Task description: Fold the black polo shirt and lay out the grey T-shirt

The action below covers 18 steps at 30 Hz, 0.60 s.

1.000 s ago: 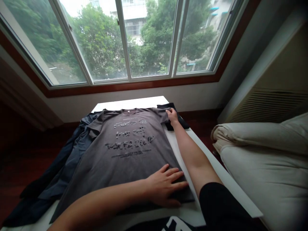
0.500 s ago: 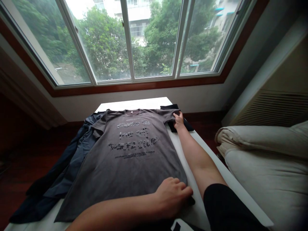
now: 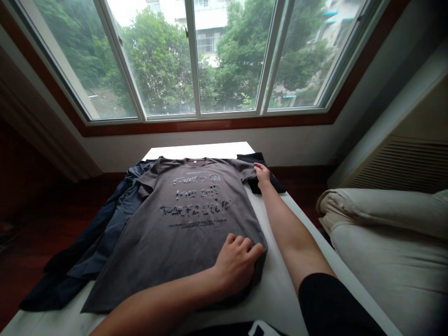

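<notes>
A grey T-shirt (image 3: 189, 214) with printed lettering lies flat, front up, on a white table (image 3: 280, 298). My left hand (image 3: 236, 263) is closed on the shirt's lower right hem corner, fingers curled into the cloth, and the hem is bunched there. My right hand (image 3: 262, 173) reaches far across and pinches the shirt's right sleeve at its edge. A black garment (image 3: 271, 179) lies under that sleeve at the table's far right.
Dark blue clothes (image 3: 101, 233) hang over the table's left side. A large window (image 3: 210, 56) runs along the far wall. A cream sofa or cushion (image 3: 388, 242) stands close on the right, with a louvred unit (image 3: 402, 163) behind it.
My left hand went from lying flat on the hem to gripping it and has pulled the corner up the table. My right hand stays at the sleeve.
</notes>
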Motion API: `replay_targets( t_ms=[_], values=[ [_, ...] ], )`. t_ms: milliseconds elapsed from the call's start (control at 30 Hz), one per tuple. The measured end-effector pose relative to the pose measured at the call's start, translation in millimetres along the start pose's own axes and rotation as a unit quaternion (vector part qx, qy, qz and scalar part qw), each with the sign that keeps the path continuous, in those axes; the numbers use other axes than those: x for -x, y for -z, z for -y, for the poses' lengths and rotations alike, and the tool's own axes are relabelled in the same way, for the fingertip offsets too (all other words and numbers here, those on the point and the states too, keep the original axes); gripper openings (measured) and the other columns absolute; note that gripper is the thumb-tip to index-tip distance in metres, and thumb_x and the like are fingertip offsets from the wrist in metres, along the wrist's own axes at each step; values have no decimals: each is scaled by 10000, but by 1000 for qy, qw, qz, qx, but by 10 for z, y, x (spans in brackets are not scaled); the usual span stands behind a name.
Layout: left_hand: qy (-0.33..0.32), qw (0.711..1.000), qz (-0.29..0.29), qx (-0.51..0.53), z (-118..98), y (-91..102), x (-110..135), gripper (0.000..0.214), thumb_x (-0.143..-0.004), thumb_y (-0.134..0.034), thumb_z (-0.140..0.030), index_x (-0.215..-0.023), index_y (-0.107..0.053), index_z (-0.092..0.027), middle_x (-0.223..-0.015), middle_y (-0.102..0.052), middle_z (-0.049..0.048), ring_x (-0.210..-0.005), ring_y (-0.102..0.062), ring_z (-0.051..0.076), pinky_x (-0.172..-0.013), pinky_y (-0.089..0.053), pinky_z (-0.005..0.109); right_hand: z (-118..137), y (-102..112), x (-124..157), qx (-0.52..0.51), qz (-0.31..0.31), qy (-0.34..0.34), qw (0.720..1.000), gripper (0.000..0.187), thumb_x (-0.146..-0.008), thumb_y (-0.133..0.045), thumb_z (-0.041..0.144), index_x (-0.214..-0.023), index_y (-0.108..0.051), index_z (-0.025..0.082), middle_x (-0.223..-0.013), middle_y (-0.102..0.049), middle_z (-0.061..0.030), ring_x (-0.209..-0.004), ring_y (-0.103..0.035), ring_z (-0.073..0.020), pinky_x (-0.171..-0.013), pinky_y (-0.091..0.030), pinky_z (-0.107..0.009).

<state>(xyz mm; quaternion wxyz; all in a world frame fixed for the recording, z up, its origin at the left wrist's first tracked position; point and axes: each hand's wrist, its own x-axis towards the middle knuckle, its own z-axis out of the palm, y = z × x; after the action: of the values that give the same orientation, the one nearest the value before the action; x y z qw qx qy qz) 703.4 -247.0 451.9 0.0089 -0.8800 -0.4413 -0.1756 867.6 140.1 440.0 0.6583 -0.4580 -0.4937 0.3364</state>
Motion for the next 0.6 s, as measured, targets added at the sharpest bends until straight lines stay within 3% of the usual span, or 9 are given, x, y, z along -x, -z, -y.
replay_targets(
  t_ms=[100, 267, 367, 467, 600],
  values=[
    [-58, 994, 17, 95, 2, -13, 19, 185, -819, -610, -206, -997, -559, -220, -967, -623, 29, -870, -593, 192, -807, -453, 334, -7, 13, -48, 46, -29, 13, 998, 440, -748, -673, 413, -1114, -748, 181, -1138, -732, -92, -1148, -639, -294, -1044, -504, -453],
    [-150, 961, -54, 224, -42, -32, 40, 213, -805, -600, -198, -1012, -549, -194, -1108, -617, 64, -930, -609, 157, -822, -499, 255, -24, -34, -148, 40, 30, 16, 999, 590, -846, -634, 539, -1336, -642, 210, -1435, -602, -93, -1375, -516, -257, -1185, -369, -455],
    [-167, 962, -57, 209, -68, -24, 65, 181, -884, -566, -226, -1062, -565, -193, -1156, -611, 75, -965, -615, 157, -835, -508, 247, 12, -57, -162, 14, 51, 17, 998, 674, -897, -583, 642, -1411, -580, 207, -1518, -527, -94, -1436, -449, -243, -1214, -325, -406],
    [-172, 972, -21, 157, -86, 3, 79, 203, -949, -558, -297, -1128, -584, -205, -1179, -617, 72, -963, -620, 161, -837, -490, 262, 57, -25, -161, -14, 41, 21, 999, 696, -901, -588, 669, -1430, -559, 217, -1536, -508, -82, -1460, -417, -233, -1235, -285, -398],
    [-195, 975, 28, 104, -102, -22, 72, 291, -1047, -471, -468, -1095, -622, -223, -973, -655, 30, -881, -622, 159, -827, -435, 304, 83, 59, -163, -52, 13, 14, 998, 709, -905, -573, 684, -1462, -514, 249, -1574, -460, -58, -1493, -367, -222, -1249, -245, -458]
  ],
)
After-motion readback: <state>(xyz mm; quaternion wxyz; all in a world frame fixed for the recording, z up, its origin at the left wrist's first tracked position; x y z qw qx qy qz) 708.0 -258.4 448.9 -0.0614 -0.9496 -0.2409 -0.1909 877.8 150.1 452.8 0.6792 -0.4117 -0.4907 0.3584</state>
